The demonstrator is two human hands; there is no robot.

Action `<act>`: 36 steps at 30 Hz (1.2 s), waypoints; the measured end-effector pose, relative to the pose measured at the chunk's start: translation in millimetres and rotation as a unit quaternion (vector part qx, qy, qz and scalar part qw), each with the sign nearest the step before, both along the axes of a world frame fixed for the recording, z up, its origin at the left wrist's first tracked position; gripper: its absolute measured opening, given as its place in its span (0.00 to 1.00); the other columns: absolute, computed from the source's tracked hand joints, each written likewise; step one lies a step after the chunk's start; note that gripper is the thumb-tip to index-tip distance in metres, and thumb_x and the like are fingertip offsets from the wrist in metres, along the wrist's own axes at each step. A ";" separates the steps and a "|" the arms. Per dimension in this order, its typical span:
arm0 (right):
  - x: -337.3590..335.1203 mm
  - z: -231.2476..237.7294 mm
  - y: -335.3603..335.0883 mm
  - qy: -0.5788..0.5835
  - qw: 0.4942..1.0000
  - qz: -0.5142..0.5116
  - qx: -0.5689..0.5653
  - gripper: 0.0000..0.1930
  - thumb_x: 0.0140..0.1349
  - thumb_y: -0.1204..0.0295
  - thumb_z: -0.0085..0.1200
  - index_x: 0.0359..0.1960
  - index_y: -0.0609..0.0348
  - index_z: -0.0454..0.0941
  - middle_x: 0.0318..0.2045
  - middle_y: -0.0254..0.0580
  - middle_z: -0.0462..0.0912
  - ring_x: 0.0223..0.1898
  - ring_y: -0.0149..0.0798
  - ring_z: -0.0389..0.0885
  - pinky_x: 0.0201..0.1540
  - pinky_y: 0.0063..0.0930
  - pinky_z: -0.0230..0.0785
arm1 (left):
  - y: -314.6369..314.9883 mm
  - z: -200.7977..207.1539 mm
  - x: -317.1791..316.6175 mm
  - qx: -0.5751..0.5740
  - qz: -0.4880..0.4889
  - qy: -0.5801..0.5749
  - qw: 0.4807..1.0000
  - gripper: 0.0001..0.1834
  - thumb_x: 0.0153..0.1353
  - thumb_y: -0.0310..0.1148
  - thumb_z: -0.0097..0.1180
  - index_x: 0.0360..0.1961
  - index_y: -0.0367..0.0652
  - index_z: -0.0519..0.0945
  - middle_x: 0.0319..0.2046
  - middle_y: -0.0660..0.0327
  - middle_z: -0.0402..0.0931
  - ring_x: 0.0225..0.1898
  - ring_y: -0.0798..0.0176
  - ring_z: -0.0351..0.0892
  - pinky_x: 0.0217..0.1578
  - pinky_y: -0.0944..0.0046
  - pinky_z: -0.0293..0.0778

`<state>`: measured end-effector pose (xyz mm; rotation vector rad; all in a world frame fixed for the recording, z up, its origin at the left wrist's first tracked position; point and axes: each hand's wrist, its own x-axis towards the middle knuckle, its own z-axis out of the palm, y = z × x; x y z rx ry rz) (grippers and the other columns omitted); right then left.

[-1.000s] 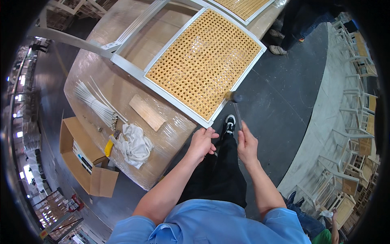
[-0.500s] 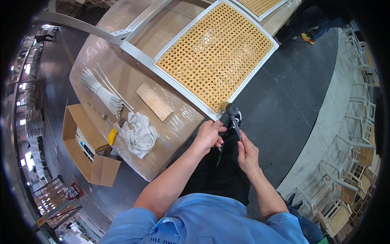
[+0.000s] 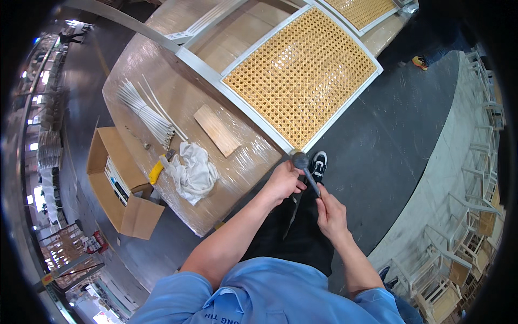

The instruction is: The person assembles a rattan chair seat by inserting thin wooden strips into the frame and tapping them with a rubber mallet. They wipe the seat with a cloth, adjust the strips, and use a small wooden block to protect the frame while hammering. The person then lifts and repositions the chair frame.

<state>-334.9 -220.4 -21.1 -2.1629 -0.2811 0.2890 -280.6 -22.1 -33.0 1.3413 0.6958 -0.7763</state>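
A white frame [image 3: 244,114] with a woven cane panel [image 3: 302,75] lies on the wrapped table, its near corner pointing at me. In my right hand [image 3: 331,217] is the handle of a mallet, fingers wrapped round it. The mallet's dark rounded head [image 3: 300,160] is over that near corner and hides its tip. My left hand [image 3: 285,183] is just beside the head, fingers curled together under the corner; what they pinch is hidden. From below these fingers a thin dark strip [image 3: 292,218] hangs down in front of my trousers.
On the plastic-wrapped table [image 3: 178,113] are a wood block [image 3: 217,129], a bundle of white rods [image 3: 145,116], a white cloth [image 3: 193,173] and a yellow-handled tool [image 3: 156,170]. An open cardboard box [image 3: 121,189] is left of it. Chair frames [image 3: 448,254] line the right.
The mallet head has come down and left onto the frame's near corner. My view has shifted, so the table and panel appear farther right. Both hands keep their grips.
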 end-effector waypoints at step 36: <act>38.8 29.9 21.8 0.022 0.998 0.053 0.042 0.18 0.73 0.73 0.52 0.61 0.63 0.79 0.41 0.57 0.86 0.39 0.50 0.88 0.46 0.36 0.78 | 189.5 39.2 -109.1 0.690 -0.122 -0.299 0.648 0.21 0.61 0.37 0.65 0.55 0.42 0.81 0.52 0.52 0.80 0.57 0.46 0.75 0.63 0.47 0.65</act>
